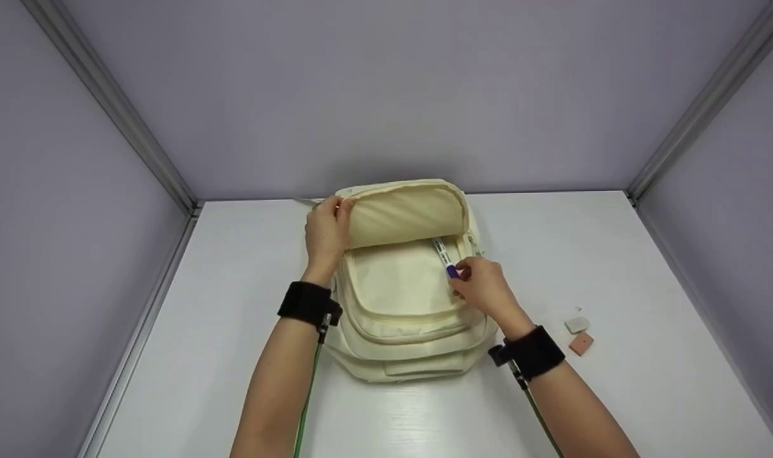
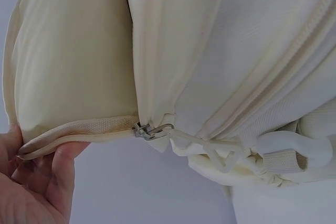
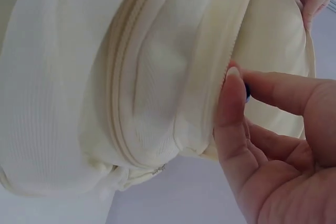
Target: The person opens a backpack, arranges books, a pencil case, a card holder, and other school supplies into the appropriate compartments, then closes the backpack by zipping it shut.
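A cream backpack (image 1: 402, 280) lies on the table with its front flap (image 1: 405, 216) folded back. At the flap's left edge, my left hand (image 1: 327, 232) pinches the zippered rim between thumb and fingers; the left wrist view shows this hold on the flap's edge (image 2: 79, 129). My right hand (image 1: 485, 286) pinches a white marker (image 1: 442, 251) by its purple end, over the right side of the bag. The marker's far end reaches up to the flap opening. In the right wrist view, thumb and fingers mostly hide the marker, with only a dark blue bit (image 3: 248, 92) showing.
Right of the bag lie a whitish small block (image 1: 576, 325) and an orange-pink block (image 1: 581, 344), side by side. Grey panel walls (image 1: 386, 95) enclose the white table (image 1: 246, 273) at the back and sides. Zipper pulls (image 2: 152, 131) hang at the bag's side.
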A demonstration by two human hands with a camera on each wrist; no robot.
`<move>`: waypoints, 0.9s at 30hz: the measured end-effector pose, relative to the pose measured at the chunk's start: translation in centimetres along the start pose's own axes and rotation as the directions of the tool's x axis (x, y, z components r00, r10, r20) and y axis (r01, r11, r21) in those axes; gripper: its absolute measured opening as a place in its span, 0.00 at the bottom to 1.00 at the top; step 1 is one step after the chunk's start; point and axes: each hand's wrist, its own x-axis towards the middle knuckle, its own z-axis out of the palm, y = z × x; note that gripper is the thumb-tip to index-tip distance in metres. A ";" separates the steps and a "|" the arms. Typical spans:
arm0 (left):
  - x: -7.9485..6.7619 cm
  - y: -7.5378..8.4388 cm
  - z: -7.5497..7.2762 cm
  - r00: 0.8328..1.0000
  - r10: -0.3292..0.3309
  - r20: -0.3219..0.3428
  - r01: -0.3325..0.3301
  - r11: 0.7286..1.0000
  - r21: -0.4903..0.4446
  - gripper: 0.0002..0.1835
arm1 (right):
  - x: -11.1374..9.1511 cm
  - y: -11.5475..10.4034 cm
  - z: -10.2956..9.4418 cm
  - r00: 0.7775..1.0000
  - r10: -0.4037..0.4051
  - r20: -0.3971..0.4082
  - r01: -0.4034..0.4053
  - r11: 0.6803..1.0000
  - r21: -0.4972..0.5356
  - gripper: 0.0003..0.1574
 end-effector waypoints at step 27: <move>-0.4 0.0 0.1 0.999 -0.012 0.033 0.012 1.000 0.008 0.18 | 3.3 -0.3 2.0 0.968 -0.229 -0.099 0.201 0.951 -0.233 0.06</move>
